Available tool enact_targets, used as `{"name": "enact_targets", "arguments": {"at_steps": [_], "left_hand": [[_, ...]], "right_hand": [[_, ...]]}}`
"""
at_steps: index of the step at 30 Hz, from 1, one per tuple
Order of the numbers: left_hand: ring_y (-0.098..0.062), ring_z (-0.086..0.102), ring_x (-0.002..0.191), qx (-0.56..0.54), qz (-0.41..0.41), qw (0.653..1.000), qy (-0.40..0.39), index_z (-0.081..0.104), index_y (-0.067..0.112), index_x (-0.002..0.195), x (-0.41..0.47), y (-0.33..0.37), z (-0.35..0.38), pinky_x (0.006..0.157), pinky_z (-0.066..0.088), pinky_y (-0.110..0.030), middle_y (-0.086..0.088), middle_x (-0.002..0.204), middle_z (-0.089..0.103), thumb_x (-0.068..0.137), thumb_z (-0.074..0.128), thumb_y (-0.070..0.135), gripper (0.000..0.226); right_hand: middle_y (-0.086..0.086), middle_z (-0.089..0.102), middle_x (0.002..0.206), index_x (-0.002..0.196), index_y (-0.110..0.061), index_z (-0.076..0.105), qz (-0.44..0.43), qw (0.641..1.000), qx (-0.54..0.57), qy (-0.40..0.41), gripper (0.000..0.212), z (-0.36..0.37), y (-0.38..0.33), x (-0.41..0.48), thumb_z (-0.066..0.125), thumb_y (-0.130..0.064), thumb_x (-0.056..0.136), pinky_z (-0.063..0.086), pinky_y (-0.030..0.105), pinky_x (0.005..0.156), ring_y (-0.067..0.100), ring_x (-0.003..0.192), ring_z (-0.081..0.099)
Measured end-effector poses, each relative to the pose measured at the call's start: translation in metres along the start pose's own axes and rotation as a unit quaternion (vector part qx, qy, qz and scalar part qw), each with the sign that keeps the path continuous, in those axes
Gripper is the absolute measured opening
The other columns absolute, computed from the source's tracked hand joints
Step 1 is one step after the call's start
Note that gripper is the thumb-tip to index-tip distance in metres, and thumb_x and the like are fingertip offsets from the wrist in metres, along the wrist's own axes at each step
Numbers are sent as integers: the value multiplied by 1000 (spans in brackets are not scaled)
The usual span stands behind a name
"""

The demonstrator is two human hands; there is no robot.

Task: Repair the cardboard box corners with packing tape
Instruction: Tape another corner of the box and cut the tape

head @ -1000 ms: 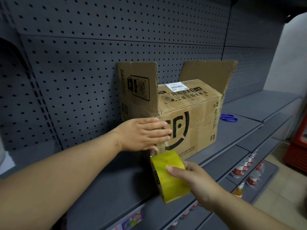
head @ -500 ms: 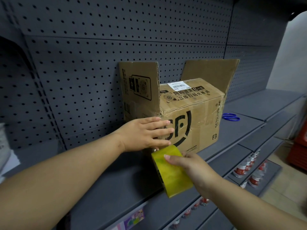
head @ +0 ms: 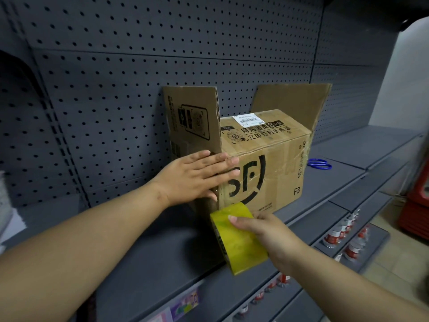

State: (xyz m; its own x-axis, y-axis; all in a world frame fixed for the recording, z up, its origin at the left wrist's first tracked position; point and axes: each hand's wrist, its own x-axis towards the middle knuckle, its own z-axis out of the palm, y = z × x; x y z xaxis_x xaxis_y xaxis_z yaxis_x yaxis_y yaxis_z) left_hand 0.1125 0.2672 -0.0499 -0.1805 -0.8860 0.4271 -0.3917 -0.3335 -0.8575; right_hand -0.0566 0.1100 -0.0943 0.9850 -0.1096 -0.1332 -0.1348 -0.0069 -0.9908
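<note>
Our left hand (head: 197,175) presses flat on the near corner of the cardboard box (head: 274,173) on the shelf (head: 336,182), our right hand (head: 269,235) grips the yellow tape roll (head: 241,249) just below it, blue scissors (head: 319,164) lying beyond.

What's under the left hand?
Left hand presses flat on the near vertical corner of the brown cardboard box. Any tape beneath is hidden; right hand holds the yellow tape roll below.
</note>
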Motion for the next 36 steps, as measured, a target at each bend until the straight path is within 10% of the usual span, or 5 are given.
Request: {"name": "enact_targets", "arguments": {"at_steps": [8, 13, 17, 20, 36], "left_hand": [[-31, 27, 131, -227, -254, 936, -87, 32, 20, 139, -14, 22, -34, 108, 28, -48, -14, 141, 28, 86, 30, 59, 65], [-20, 55, 96, -509, -592, 581, -229, 49, 20, 119, 5, 56, -81, 76, 40, -26, -3, 104, 52, 90, 37, 51, 44], [-23, 63, 74, -632, -670, 274, -277, 46, 24, 103, 28, 73, -107, 70, 53, -31, -10, 98, 59, 89, 38, 56, 36], [-32, 67, 92, -673, -692, 140, -220, 53, 19, 112, 38, 85, -110, 82, 54, -41, -15, 106, 67, 89, 48, 47, 36], [-25, 54, 48, -416, -902, 117, -12, 56, 2, 71, 127, 114, -107, 44, 49, -29, -15, 63, 53, 90, 49, 6, 20]], "right_hand": [[7, 74, 94, 100, -12, 69, 26, 1000, -13, 5, 58, -3, -1, -1, 74, -48, 55, 51, 42, 93, 24, 90, 69], [9, 65, 114, 113, -15, 61, 62, 997, 9, 53, 48, -1, -2, 4, 70, -39, 73, 43, 49, 101, 30, 107, 59], [13, 64, 111, 110, -13, 59, 84, 996, 9, 37, 38, -4, -4, 9, 62, -35, 80, 45, 49, 98, 32, 103, 59], [17, 66, 107, 104, -9, 61, 96, 995, 11, -4, 31, -10, -6, 13, 60, -32, 83, 49, 48, 94, 34, 99, 62], [13, 68, 108, 98, -13, 66, -80, 916, -262, -294, 25, -108, -54, 49, 51, -31, 89, 47, 41, 93, 26, 100, 63]]}}
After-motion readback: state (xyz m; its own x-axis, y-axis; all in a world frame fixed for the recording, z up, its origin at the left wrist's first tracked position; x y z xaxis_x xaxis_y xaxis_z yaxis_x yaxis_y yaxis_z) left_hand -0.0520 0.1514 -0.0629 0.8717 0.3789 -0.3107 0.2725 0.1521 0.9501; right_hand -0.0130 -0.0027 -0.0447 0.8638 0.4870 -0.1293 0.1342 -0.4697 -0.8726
